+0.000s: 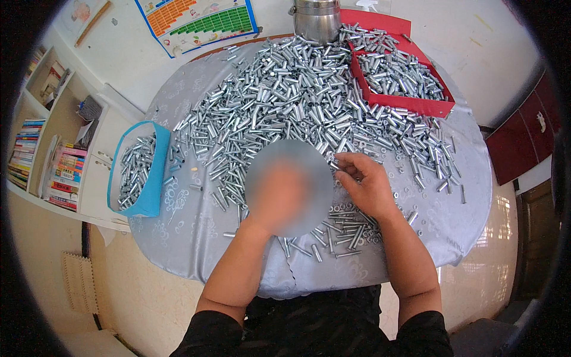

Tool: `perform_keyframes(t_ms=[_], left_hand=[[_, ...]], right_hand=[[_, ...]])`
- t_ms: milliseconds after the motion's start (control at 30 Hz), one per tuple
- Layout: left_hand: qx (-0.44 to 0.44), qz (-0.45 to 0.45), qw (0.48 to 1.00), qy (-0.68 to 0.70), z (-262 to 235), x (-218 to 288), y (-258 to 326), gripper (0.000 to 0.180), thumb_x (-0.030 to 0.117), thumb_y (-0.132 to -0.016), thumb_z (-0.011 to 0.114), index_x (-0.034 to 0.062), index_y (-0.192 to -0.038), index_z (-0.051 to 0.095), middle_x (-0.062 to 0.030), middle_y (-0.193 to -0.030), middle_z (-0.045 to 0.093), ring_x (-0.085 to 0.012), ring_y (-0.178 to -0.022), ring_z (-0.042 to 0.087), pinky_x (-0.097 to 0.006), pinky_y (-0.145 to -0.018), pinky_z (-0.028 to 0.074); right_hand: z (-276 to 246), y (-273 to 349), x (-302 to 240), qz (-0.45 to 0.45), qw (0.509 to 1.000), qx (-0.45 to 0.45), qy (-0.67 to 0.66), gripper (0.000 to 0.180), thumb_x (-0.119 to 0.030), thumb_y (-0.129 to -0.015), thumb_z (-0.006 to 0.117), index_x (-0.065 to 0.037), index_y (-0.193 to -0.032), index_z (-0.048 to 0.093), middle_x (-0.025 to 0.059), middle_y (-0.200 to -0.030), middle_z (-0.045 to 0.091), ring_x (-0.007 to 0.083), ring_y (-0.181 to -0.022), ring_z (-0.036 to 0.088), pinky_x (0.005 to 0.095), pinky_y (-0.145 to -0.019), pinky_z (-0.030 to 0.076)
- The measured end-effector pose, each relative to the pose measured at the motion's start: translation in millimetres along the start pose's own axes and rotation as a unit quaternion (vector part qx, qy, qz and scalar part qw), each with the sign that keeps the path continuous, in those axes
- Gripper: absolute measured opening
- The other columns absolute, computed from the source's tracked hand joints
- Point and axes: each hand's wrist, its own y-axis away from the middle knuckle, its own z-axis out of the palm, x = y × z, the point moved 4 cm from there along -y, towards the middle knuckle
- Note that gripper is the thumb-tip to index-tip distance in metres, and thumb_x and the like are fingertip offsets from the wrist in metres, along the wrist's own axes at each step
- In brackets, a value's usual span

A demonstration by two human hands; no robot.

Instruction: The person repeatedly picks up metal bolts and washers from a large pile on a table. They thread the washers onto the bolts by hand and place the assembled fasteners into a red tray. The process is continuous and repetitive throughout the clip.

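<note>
A round blur covers my left hand [279,193], so its fingers and anything in them are hidden. To its right, my right hand [367,183] is closed, with thumb and forefinger bent toward each other. A small silver metal piece [331,159] shows at the forefinger's tip, partly behind the blur; its kind cannot be made out. Beyond both hands spreads a big heap of silver metal sleeves and bolts [297,89]. Loose bolts [351,237] lie nearest me, below the right hand, among small washers or nuts [375,237].
A grey patterned cloth [184,244] covers the round table. At the left stands a blue bin [153,178] of metal parts; at the back right, a red box [410,106] overflows with more. A steel pot [316,24] stands behind the heap. Bookshelves [65,143] line the left wall.
</note>
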Motion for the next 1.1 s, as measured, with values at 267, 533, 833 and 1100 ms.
perform_keyframes(t_ms=[267, 533, 833, 1100], left_hand=[[0.086, -0.078, 0.987, 0.114, 8.9, -16.6, 4.5, 0.015, 0.008, -0.084, 0.064, 0.0043, -0.099, 0.066, -0.0041, -0.084, 0.061, -0.0217, -0.078, 0.058, -0.034, -0.072, 0.047], [0.076, -0.209, 0.790, 0.572, 44.2, -49.9, 10.8, 0.039, 0.007, -0.094, 0.056, -0.0022, -0.131, 0.051, -0.0039, -0.085, 0.060, -0.0117, -0.069, 0.057, -0.026, -0.064, 0.049], [0.169, -0.225, 0.768, 0.576, 48.3, -54.5, 13.9, 0.019, 0.006, -0.095, 0.054, -0.0022, -0.112, 0.058, -0.0132, -0.094, 0.067, -0.0200, -0.078, 0.068, -0.034, -0.073, 0.058], [0.173, -0.267, 0.674, 0.667, 33.6, -38.4, 10.7, 0.016, 0.004, -0.092, 0.056, -0.0037, -0.106, 0.059, -0.0159, -0.092, 0.068, -0.0207, -0.075, 0.069, -0.032, -0.072, 0.059]], right_hand=[[-1.2, -0.4, 5.2, 0.055, 0.990, 0.028, -0.130, 0.046, 0.003, -0.086, 0.060, -0.006, -0.131, 0.055, 0.0071, -0.092, 0.062, 0.0135, -0.081, 0.064, 0.0273, -0.073, 0.052], [-0.9, -1.4, 1.8, 0.064, 0.982, 0.004, -0.177, 0.032, 0.000, -0.094, 0.050, -0.004, -0.126, 0.055, 0.0096, -0.097, 0.064, 0.0142, -0.080, 0.065, 0.0268, -0.072, 0.053], [-2.9, -2.0, 5.6, 0.012, 0.991, 0.017, -0.136, 0.015, -0.003, -0.092, 0.061, 0.001, -0.107, 0.061, 0.0061, -0.093, 0.065, 0.0111, -0.074, 0.062, 0.0250, -0.068, 0.051], [-3.2, -0.7, 2.4, 0.090, 0.964, 0.001, -0.251, 0.015, -0.001, -0.090, 0.064, 0.000, -0.105, 0.062, 0.0034, -0.086, 0.065, 0.0097, -0.073, 0.061, 0.0244, -0.066, 0.050]])
